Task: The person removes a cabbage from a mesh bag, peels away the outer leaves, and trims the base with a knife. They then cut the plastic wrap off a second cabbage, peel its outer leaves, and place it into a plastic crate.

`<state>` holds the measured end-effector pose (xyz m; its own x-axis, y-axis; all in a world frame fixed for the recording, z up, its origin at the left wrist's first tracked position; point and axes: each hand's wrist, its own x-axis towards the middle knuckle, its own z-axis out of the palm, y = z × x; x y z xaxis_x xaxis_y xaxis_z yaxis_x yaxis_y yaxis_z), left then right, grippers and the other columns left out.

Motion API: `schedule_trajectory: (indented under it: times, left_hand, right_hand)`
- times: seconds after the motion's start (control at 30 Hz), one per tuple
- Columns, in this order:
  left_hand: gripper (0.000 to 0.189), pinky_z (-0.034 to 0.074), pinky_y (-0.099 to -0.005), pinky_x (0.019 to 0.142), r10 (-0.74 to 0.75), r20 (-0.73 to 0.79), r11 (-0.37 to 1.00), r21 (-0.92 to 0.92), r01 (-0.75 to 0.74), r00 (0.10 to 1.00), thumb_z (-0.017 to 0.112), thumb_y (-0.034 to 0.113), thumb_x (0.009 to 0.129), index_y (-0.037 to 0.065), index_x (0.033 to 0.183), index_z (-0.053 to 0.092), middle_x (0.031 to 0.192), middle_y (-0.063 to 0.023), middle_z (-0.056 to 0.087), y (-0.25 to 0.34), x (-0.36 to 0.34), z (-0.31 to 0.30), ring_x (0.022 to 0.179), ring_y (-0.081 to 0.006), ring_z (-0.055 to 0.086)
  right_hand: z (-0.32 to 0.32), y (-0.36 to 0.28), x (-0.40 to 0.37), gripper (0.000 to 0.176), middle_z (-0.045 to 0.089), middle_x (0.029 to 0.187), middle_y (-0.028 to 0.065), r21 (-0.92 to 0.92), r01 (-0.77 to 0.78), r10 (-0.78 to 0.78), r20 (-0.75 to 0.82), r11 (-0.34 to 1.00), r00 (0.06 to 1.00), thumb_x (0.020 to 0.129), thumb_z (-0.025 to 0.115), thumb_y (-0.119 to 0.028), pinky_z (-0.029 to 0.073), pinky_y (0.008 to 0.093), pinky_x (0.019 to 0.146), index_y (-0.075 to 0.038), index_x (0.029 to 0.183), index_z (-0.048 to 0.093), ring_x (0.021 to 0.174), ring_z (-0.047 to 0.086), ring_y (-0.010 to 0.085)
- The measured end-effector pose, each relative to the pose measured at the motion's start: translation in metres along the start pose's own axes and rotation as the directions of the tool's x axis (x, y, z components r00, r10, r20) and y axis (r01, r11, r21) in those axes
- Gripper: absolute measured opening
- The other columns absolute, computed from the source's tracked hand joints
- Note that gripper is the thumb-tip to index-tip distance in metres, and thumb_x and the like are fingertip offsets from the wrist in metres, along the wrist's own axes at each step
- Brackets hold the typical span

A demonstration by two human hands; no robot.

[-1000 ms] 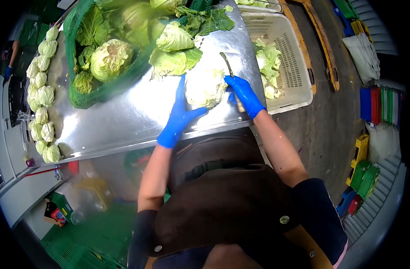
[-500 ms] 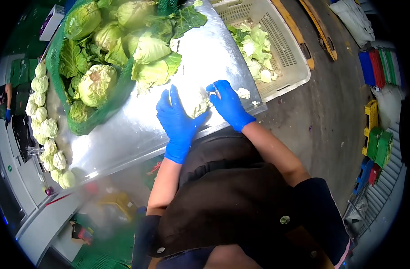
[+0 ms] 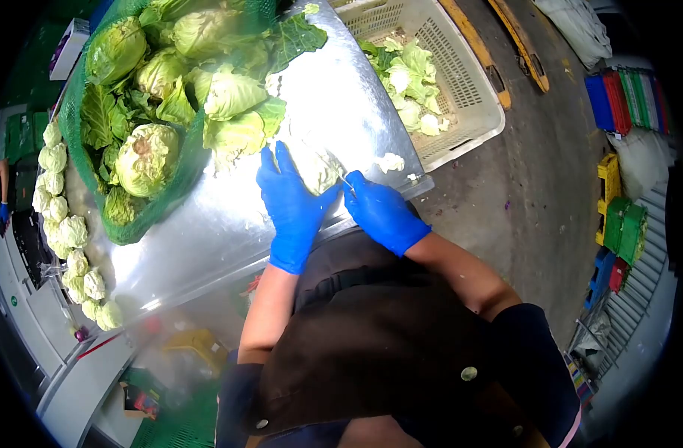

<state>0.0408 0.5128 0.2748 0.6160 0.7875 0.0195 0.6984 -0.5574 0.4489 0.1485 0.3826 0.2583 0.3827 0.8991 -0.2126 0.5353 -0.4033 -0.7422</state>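
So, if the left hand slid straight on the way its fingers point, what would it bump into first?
The left hand would probably meet the loose cabbage leaves just beyond its fingers, though depth is hard to judge from this view.

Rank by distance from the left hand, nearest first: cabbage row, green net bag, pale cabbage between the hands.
1. Pale cabbage: touching the left hand
2. Green net bag: to its left
3. Cabbage row: farther left, beyond the bag
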Motion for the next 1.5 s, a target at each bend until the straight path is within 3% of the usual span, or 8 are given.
schedule_trajectory:
  times: [0.47,0.57,0.8,0.93,1.03,1.2,1.33,1.5]
  left_hand:
    - [0.111,0.039,-0.0492,0.103,-0.092,0.01,0.995,-0.047,0.093,0.996,0.088,0.04,0.06,-0.003,0.144,0.03,0.141,-0.0309,0.033,-0.003,0.009,0.001,0.126,-0.0456,0.037]
    - [0.112,0.039,-0.0489,0.102,-0.098,0.023,0.995,-0.021,0.099,0.995,0.089,0.04,0.059,-0.003,0.144,0.03,0.141,-0.0305,0.032,0.003,0.006,-0.002,0.126,-0.0451,0.037]
    - [0.108,0.04,-0.049,0.102,-0.002,-0.029,1.0,-0.028,0.001,1.0,0.09,0.036,0.058,-0.001,0.142,0.033,0.142,-0.0309,0.032,0.002,-0.005,0.005,0.125,-0.0459,0.039]
    - [0.106,0.033,-0.0508,0.108,0.042,-0.152,0.968,-0.237,-0.078,0.987,0.087,0.041,0.06,0.0,0.142,0.033,0.143,-0.0291,0.033,-0.031,-0.032,-0.001,0.133,-0.0454,0.032]
    - [0.101,0.031,-0.046,0.111,0.04,-0.198,0.874,-0.468,-0.13,0.979,0.088,0.026,0.063,0.001,0.143,0.032,0.146,-0.0227,0.032,-0.078,-0.061,0.005,0.136,-0.0364,0.033]
    - [0.102,0.034,-0.0408,0.111,-0.193,-0.049,0.655,-0.75,0.091,0.98,0.085,0.01,0.066,0.002,0.147,0.024,0.145,-0.0175,0.033,-0.092,-0.095,-0.013,0.133,-0.0296,0.037]
    - [0.104,0.037,-0.0393,0.109,-0.27,0.032,0.612,-0.766,0.197,0.962,0.084,0.008,0.066,0.002,0.148,0.021,0.144,-0.0172,0.033,-0.105,-0.094,-0.008,0.132,-0.0283,0.039]
    - [0.109,0.046,-0.0392,0.101,-0.294,0.041,0.585,-0.782,0.214,0.955,0.086,0.006,0.063,0.004,0.15,0.019,0.14,-0.0195,0.039,-0.103,-0.09,-0.01,0.125,-0.0297,0.048]
  right_hand:
    - [0.02,0.024,0.043,0.039,0.063,0.084,0.0214,0.072,-0.057,0.058,-0.014,0.996,0.998,0.103,0.033,-0.029,0.048,0.0422,0.071,-0.001,0.092,0.058,0.076,0.06,0.0365]
    - [-0.007,-0.001,0.04,0.037,0.065,0.091,0.0216,0.228,-0.352,0.316,0.179,0.908,0.932,0.102,0.034,-0.027,0.049,0.0432,0.075,-0.001,0.093,0.059,0.08,0.062,0.0368]
    - [0.022,0.029,0.059,0.026,0.066,0.1,0.0228,-0.297,-0.107,0.168,0.19,0.949,0.967,0.097,0.041,-0.015,0.051,0.0472,0.085,0.0,0.112,0.056,0.097,0.063,0.0419]
    - [0.042,0.046,0.059,0.036,0.065,0.098,0.0232,-0.181,-0.043,0.066,0.124,0.982,0.99,0.092,0.047,-0.013,0.054,0.0432,0.064,-0.008,0.127,0.053,0.078,0.067,0.0361]
    - [0.022,0.033,0.045,0.048,0.065,0.093,0.0224,0.475,-0.442,0.29,0.361,0.761,0.886,0.09,0.049,-0.014,0.052,0.0434,0.061,-0.013,0.138,0.047,0.069,0.064,0.0335]
    - [0.022,0.064,0.063,0.045,0.063,0.073,0.0196,0.21,-0.099,0.135,-0.164,0.973,0.977,0.091,0.05,-0.018,0.051,0.0425,0.064,-0.015,0.136,0.048,0.066,0.063,0.0316]
    - [0.033,0.014,0.066,0.05,0.069,0.1,0.015,0.307,0.226,-0.185,-0.158,0.924,0.97,0.087,0.067,-0.025,0.052,0.0378,0.075,-0.014,0.133,0.052,0.079,0.066,0.0272]
    - [0.016,-0.061,0.064,0.069,0.065,0.114,0.0129,0.434,-0.386,0.128,0.513,0.814,0.849,0.088,0.067,-0.038,0.052,0.0305,0.073,-0.007,0.143,0.042,0.08,0.06,0.0201]
